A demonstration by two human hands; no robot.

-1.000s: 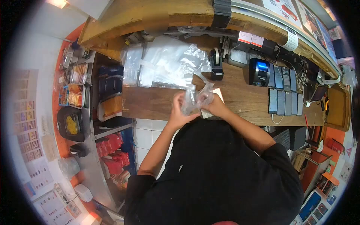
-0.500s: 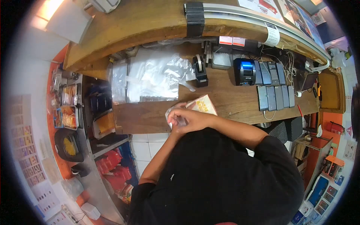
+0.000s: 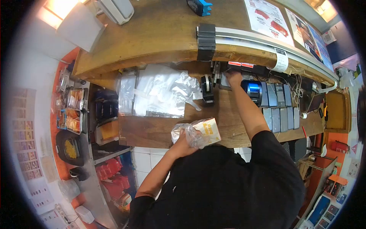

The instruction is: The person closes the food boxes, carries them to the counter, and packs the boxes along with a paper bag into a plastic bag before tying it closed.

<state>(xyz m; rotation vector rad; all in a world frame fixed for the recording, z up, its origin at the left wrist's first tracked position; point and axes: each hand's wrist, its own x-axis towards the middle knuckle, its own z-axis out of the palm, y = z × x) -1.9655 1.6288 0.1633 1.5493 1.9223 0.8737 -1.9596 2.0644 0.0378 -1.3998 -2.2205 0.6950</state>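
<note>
My left hand (image 3: 183, 145) is closed on a clear plastic bag (image 3: 196, 138) at the counter's front edge. The bag lies around the left part of a cream box with yellow print (image 3: 208, 129); the box's right end shows bare. My right hand (image 3: 233, 77) reaches to the back of the counter, over a clear container (image 3: 225, 81) between the tape dispenser (image 3: 207, 90) and the blue-lit printer (image 3: 252, 90). Its fingertips are too small and shaded to make out, and so is anything in them.
Flat clear bags (image 3: 156, 91) lie on the wooden counter (image 3: 146, 129) at the back left. Rows of phones (image 3: 281, 119) and loose cables stand right of the printer. A raised wooden shelf (image 3: 152, 34) overhangs the back. Trays of packets (image 3: 74, 120) are at far left.
My right hand has left the bag and box and stretched to the back of the counter. My left hand has stayed with the bag, and more of the box shows. The camera view has shifted.
</note>
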